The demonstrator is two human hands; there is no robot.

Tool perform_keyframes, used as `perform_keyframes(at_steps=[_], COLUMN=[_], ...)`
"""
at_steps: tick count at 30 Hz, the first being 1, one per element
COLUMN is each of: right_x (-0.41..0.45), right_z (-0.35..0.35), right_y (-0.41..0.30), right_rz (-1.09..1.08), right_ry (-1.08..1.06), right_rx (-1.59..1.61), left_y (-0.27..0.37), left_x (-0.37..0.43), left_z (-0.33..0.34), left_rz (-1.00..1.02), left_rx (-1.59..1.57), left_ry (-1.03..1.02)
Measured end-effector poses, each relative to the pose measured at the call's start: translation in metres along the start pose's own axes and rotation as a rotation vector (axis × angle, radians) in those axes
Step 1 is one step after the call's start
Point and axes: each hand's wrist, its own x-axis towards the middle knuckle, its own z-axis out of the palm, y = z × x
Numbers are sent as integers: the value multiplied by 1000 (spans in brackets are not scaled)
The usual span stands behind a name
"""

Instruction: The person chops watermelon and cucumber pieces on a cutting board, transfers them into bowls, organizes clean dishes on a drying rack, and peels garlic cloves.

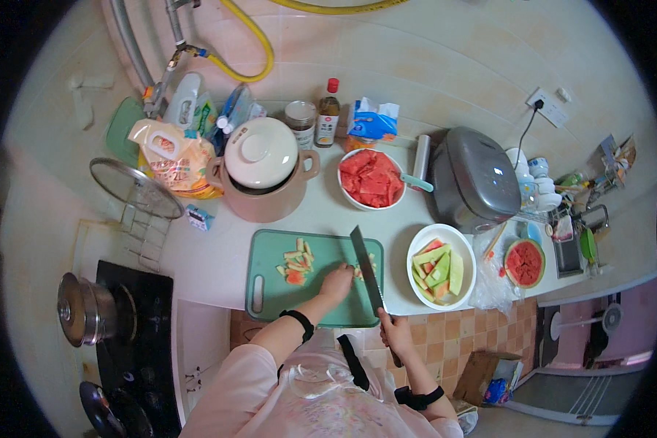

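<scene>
My right hand grips the handle of a kitchen knife, its blade reaching over the right part of a green cutting board. Just left of the blade, my left hand rests on the board with curled fingers; whether it holds a piece is hidden. Cut rind strips lie in a pile on the board's left half, and small pieces show right of the blade. A white bowl of pale green rind stands right of the board. Behind the board is a bowl of red watermelon chunks with a green-handled utensil.
A lidded pot, a sauce bottle and a grey rice cooker line the back of the counter. A cut watermelon sits by a plastic bag at right. The black stove is at left.
</scene>
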Motion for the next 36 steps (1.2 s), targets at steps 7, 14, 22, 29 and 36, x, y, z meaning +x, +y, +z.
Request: perform_keyframes(at_steps=[7,14,22,29,36], right_x=[5,10,4,8,10], right_z=[-3,-1,3,6,6], right_y=[2,0,1,15,14], right_rz=[10,-21,-32,-64,-23], right_ry=[-26,-37,-6,3,-25], right_rx=[-5,-73,-124,-60,-78], left_y=[-12,-84,-60,-97,-112], left_x=[-27,-27,1,15,-3], left_z=[-29,-89,-77,-64,-62], left_rz=[22,-136,-197,-342,-245], left_rx=[22,257,431,-10,-484], left_ry=[69,335,284,219,42])
